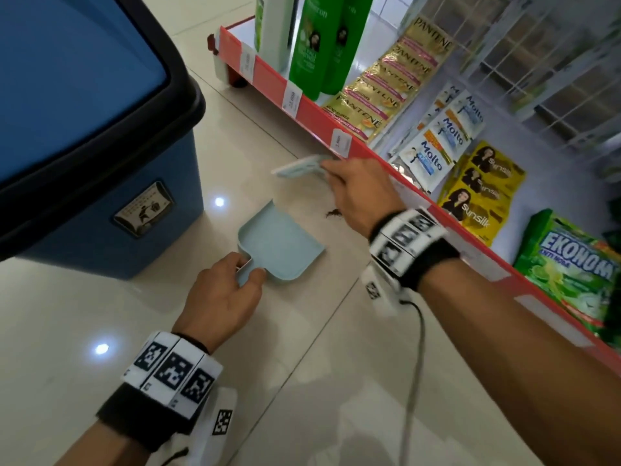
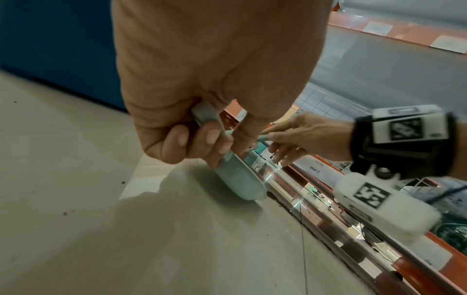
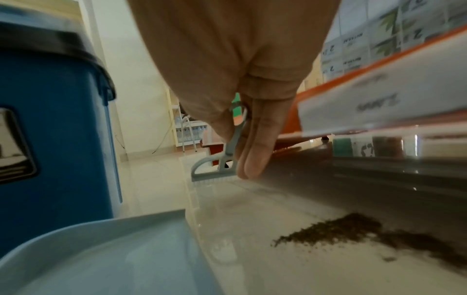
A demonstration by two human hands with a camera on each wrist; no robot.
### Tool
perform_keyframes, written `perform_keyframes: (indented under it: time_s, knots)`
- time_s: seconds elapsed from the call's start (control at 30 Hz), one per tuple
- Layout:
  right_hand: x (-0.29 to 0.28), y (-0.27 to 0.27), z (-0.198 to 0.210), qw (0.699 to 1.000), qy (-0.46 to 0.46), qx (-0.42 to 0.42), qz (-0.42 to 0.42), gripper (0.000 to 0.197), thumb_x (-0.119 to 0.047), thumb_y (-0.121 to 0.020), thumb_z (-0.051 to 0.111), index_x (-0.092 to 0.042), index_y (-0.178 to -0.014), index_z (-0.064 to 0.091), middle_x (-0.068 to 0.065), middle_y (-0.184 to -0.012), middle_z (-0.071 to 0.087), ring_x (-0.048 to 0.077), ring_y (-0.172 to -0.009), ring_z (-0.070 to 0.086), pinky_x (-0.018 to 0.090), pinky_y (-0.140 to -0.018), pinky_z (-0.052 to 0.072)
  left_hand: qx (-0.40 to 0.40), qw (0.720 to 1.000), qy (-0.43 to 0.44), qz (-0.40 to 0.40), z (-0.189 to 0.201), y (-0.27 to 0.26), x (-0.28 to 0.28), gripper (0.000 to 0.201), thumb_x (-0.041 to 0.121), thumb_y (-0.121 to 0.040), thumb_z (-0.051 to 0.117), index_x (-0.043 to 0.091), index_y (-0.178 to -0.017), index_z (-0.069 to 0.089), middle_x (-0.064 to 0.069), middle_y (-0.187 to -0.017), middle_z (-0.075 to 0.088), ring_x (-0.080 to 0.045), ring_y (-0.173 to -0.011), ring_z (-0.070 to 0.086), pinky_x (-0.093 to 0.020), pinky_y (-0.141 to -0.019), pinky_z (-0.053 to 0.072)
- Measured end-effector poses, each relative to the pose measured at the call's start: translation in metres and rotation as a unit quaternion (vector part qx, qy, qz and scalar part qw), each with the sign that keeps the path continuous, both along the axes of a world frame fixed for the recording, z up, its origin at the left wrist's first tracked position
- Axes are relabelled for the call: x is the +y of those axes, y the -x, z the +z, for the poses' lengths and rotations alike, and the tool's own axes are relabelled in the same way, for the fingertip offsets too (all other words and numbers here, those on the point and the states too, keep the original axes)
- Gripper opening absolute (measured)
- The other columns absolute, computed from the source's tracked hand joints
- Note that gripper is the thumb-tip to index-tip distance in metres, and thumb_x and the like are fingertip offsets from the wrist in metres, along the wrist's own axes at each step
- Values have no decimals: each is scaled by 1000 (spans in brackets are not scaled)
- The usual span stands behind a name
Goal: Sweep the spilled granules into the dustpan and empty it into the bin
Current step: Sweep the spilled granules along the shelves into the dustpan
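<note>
The left hand [image 1: 223, 290] pinches the handle of the pale blue plastic dustpan [image 1: 280, 245], which lies flat on the floor. The small dark brown granule pile [image 3: 333, 229] lies just beside its open edge. The right hand [image 1: 356, 193], its fingers [image 3: 255, 143] curled round the small grey-blue brush [image 3: 220, 169], should lower the bristles beyond the pile and pull gently toward the dustpan.

The dustpan [image 1: 281, 245] lies on the floor [image 1: 302, 364], the bin [image 1: 84, 136] to its left. The granules [image 1: 333, 213] lie just right of it, before the shelf [image 1: 336, 122]. The brush [image 1: 300, 167] is beyond the dustpan.

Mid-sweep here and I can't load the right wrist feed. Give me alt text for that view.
The right hand grips a small grey brush with its bristles at the tiled floor, beyond a pile of brown granules. The pale blue dustpan fills the lower left, the blue bin stands behind it, and a red-edged shelf runs along the right.
</note>
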State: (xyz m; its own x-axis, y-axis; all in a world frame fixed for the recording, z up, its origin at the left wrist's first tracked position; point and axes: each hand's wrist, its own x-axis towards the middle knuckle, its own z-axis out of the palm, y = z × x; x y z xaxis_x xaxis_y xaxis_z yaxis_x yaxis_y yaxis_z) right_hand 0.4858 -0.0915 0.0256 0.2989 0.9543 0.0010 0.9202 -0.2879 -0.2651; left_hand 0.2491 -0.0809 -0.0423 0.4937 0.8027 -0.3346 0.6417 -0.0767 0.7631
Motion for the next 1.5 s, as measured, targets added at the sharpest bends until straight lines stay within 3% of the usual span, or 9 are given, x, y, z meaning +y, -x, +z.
perform_keyframes:
  time_s: [0.23, 0.37, 0.5, 0.6, 0.73, 0.83, 1.1, 1.3, 1.5]
  knots:
    - [-21, -5, -14, 993, 107, -32, 24, 32, -9, -101, 44, -14, -128, 61, 16, -100, 67, 30, -92, 65, 39, -85, 55, 7, 1000, -5, 23, -2, 11, -5, 28, 37, -95, 53, 12, -84, 59, -1, -71, 62, -12, -65, 57, -26, -54, 38]
    - [-98, -27, 0, 986, 160, -50, 12, 32, -17, -103, 41, -17, -127, 62, 6, -83, 61, 18, -76, 58, 28, -71, 49, -9, 999, -4, 32, -3, 13, -9, 31, 37, -95, 53, 11, -78, 55, 2, -63, 55, -11, -57, 51, -27, -52, 36]
    - [-115, -33, 13, 996, 89, -24, -7, 28, -20, -101, 47, -15, -121, 66, 4, -83, 65, 11, -69, 53, 14, -60, 36, -15, 1000, -6, 19, -2, 4, -10, 29, 37, -95, 53, 12, -80, 58, -1, -66, 59, -14, -59, 54, -28, -53, 39]
    - [-78, -18, 5, 1000, 21, -22, -2, 26, -16, -102, 48, -12, -119, 66, 7, -85, 66, 17, -73, 56, 23, -63, 41, -15, 1000, -4, 6, -3, -3, -11, 29, 38, -95, 53, 13, -82, 58, -1, -67, 60, -15, -59, 55, -28, -54, 41]
    - [-23, -4, -25, 995, 22, -69, -68, 24, -15, -102, 47, -11, -118, 64, 13, -102, 70, 28, -92, 67, 37, -85, 56, -3, 1000, -3, -9, -6, -11, -15, 30, 39, -95, 53, 14, -81, 58, 0, -65, 59, -13, -58, 53, -27, -53, 40]
    - [-11, -1, -37, 986, 39, -92, -137, 22, -15, -101, 47, -9, -112, 66, 11, -99, 70, 25, -84, 66, 30, -72, 50, 8, 1000, -16, -13, -7, -13, -19, 29, 39, -95, 53, 16, -78, 56, 3, -63, 56, -11, -56, 51, -26, -51, 35]
    - [-118, -20, -13, 962, 161, -62, -211, 18, -16, -98, 49, -8, -101, 65, 13, -92, 67, 24, -78, 59, 31, -70, 48, -10, 1000, -14, -19, -8, -10, -21, 22, 38, -95, 54, 22, -79, 56, 2, -66, 60, -13, -60, 56, -28, -53, 38]
    - [-114, -7, 11, 987, 67, -65, -128, 21, -16, -102, 47, -9, -106, 66, 9, -86, 69, 19, -71, 59, 24, -64, 45, -8, 999, -21, -27, -7, -11, -26, 26, 38, -95, 53, 19, -79, 57, 1, -64, 59, -13, -56, 54, -26, -51, 38]
    - [-50, 3, -4, 997, 35, -67, -8, 28, -18, -103, 45, -18, -125, 63, 8, -95, 68, 22, -86, 66, 27, -71, 49, 3, 999, -36, -35, -5, -8, -33, 29, 41, -95, 53, 18, -77, 56, 2, -60, 56, -9, -53, 50, -23, -49, 36]
